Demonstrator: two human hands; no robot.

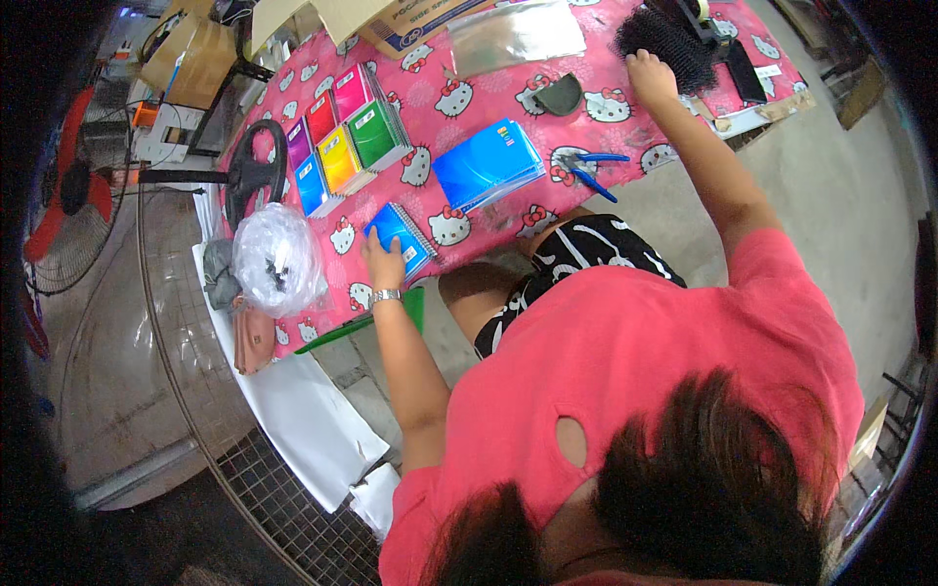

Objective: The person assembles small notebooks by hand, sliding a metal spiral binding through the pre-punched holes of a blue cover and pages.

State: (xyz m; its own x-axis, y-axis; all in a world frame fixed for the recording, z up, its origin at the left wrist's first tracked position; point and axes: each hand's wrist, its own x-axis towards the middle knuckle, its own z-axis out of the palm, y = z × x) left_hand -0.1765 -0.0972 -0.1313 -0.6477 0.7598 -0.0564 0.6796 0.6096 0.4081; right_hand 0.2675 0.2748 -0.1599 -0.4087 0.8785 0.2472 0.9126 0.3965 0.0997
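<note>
My left hand [384, 262] holds a small blue spiral notebook [415, 250] by its left side on the table, fingers and thumb on its cover. A dark wire coil runs along its right edge. Far off at the right, my right hand [652, 80] is at the near left edge of a pile of black binding coils [664, 47], its fingers bent onto them. Between my hands lies a stack of larger blue covers [489, 164]. Blue-handled pliers [591, 176] rest with handles apart to the right of that stack.
Stacks of coloured notebooks [342, 156] stand at the left, beside a black steering-wheel-shaped handle [256, 174] and a roll of clear plastic [278, 259]. A cardboard box [410, 21], clear plastic sheets [516, 37] and a dark green pouch [559, 96] lie farther back. A fan [73, 195] stands left.
</note>
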